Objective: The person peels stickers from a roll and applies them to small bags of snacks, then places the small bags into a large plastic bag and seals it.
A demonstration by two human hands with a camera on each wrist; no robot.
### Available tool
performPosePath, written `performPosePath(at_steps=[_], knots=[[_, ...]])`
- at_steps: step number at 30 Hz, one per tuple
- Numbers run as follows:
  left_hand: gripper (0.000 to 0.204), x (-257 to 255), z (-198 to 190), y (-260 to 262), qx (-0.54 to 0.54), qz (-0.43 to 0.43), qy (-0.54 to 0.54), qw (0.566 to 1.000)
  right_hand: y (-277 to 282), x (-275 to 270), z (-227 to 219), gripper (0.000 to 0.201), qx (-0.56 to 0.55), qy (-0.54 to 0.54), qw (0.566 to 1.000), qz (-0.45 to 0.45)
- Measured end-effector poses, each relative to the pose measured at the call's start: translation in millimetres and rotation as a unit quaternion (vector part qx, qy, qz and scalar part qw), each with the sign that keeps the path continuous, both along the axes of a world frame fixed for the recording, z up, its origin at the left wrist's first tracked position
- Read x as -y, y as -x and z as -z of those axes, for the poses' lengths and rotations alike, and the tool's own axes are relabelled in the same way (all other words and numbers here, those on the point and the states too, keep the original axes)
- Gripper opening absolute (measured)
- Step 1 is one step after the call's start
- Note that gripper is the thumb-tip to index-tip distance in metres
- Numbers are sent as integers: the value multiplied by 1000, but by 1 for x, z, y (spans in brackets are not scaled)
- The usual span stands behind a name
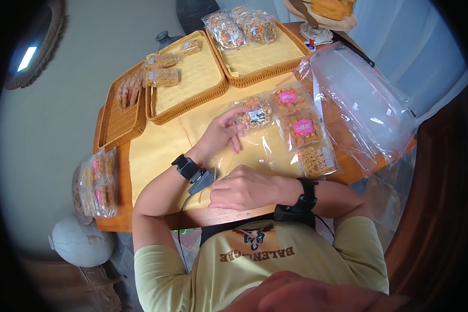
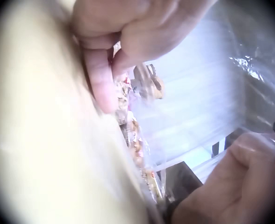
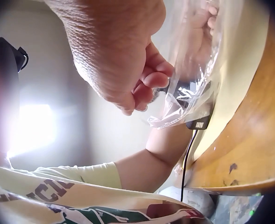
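In the head view my left hand (image 1: 222,136) holds the near edge of a round packet of puffed snack (image 1: 257,115), its index finger stretched over the wrapper. In the left wrist view the left fingers (image 2: 102,81) lie at that packet's edge. My right hand (image 1: 242,190), closer to my body, has its fingers curled. In the right wrist view it pinches the gathered edge of a clear plastic bag (image 3: 182,105), and my left hand shows through the film. Beside the round packet lie two pink-labelled packets (image 1: 287,98) and a packet of sticks (image 1: 318,161).
Wicker trays (image 1: 187,101) with packets stand at the far side. More clear bags (image 1: 366,104) lie on the right of the wooden table. A bagged stack of packets (image 1: 99,182) sits by the left edge. Yellow paper (image 1: 161,156) covers the tabletop's middle.
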State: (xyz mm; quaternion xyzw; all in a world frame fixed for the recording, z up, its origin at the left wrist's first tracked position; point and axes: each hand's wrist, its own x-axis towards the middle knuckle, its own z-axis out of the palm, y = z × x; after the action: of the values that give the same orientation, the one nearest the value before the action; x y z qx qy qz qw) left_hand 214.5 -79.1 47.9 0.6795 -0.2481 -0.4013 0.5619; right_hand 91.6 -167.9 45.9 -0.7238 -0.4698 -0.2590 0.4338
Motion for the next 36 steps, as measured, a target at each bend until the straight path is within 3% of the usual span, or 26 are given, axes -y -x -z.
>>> performPosePath(at_steps=[4,6,8,11,13,14,17,19,20,21,22,23,25,28,31,34,36], knots=[[35,-8,-10,-2,16,5,-35,999,-3,0,1,22,0,21,1000,12],[31,-23,-5,-6,-5,-31,-15,999,-3,1,2,22,-7,26,999,18],[27,-46,-19,-14,40,38,-59,997,-3,1,3,21,-11,30,999,27],[21,-77,-63,-33,136,84,-239,958,-3,-1,7,17,-57,36,998,2],[22,-87,-84,-53,242,17,-335,910,-2,-5,10,19,-32,26,999,2],[21,-76,-106,-50,300,-30,-353,886,-1,-6,9,19,-31,26,999,5],[18,-34,-118,-92,331,-65,-236,911,1,-6,7,19,-31,18,999,0],[20,25,-124,-97,428,-56,-222,874,2,-6,8,20,-28,54,998,10],[24,47,-109,-122,503,-23,-193,842,4,-5,6,19,-55,62,997,4],[27,73,-89,-152,666,4,-139,733,4,-5,7,19,-52,61,997,12],[33,98,-81,-161,692,13,-110,714,5,-6,7,18,-50,46,998,8],[41,121,-66,-178,735,-3,-116,668,5,-6,8,17,-48,31,998,2],[47,155,-61,-185,739,1,-141,659,4,-2,6,15,-52,63,997,1],[53,190,-55,-191,724,-46,-271,633,6,0,2,16,-113,120,986,-7],[46,204,-50,-191,694,-90,-350,623,8,1,3,16,-97,130,987,2],[35,208,-46,-200,630,-50,-404,662,8,0,5,15,-99,124,987,-4],[35,204,-38,-196,658,-81,-374,649,8,1,5,14,-107,118,987,-11]])
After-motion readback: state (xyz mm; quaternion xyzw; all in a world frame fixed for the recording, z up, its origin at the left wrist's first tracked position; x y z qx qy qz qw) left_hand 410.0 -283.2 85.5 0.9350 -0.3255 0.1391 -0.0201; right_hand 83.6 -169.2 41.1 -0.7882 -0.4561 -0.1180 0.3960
